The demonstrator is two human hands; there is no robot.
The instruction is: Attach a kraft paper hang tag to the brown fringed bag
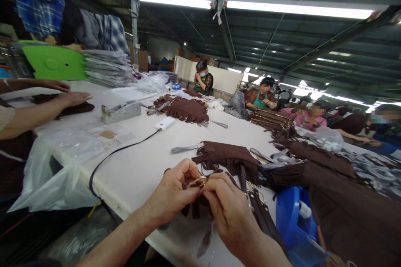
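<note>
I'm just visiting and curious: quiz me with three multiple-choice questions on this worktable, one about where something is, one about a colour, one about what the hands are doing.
1. Where does the white power bank lie?
A. on the white table, beyond the hands
B. inside the blue container
C. on the stack of packets

2. What colour are the fringed pieces on the table?
A. green
B. dark brown
C. white

3. What are the left hand and right hand doing?
A. resting flat and empty
B. both pinching a small gold fitting
C. cutting with scissors

Answers: 1 A, it sits on bare tabletop with a black cable leading away. 2 B, all the fringed pieces are dark brown. 3 B, the fingertips of both hands meet on the gold metal piece.
</note>
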